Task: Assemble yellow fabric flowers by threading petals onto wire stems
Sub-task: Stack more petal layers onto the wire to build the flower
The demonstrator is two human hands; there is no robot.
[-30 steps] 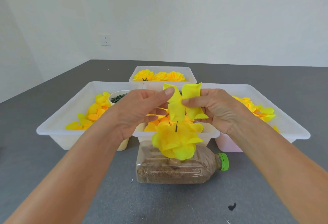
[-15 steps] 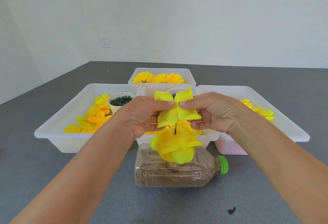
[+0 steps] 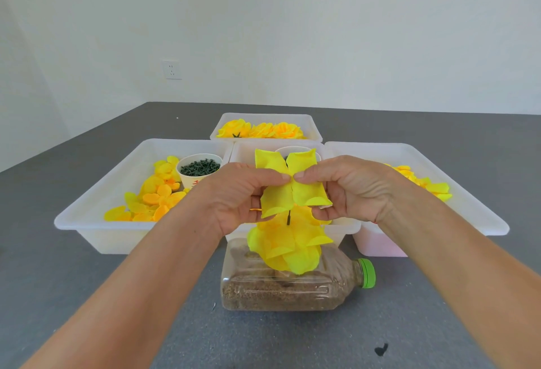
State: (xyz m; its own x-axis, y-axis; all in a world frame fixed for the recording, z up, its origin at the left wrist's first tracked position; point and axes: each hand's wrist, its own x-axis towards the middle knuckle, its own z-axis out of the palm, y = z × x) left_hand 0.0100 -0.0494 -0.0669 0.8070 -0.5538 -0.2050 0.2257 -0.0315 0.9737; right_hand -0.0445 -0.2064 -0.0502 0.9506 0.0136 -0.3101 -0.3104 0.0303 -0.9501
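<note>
A four-lobed yellow fabric petal piece [image 3: 292, 184] is pinched at its middle between my left hand [image 3: 237, 196] and my right hand [image 3: 348, 190]. Just below it a thin dark wire stem [image 3: 288, 218] pokes up out of a part-built yellow flower [image 3: 287, 247]. The flower stands on a clear bottle [image 3: 292, 289] that lies on its side, holds brown grains and has a green cap. The petal piece hovers right over the stem tip; whether they touch is hidden by the fabric.
White bins stand behind: a left bin [image 3: 96, 207] with loose yellow and orange petals and a cup of dark green pieces [image 3: 200, 168], a middle bin [image 3: 345, 229], a right bin [image 3: 468, 193] with petals, a far bin [image 3: 313, 125] with finished flowers. Grey tabletop [image 3: 87, 295].
Both hands have lowered the petal piece toward the stem and flattened it out, thumbs now meeting at its centre. The flower and bottle have stayed put.
</note>
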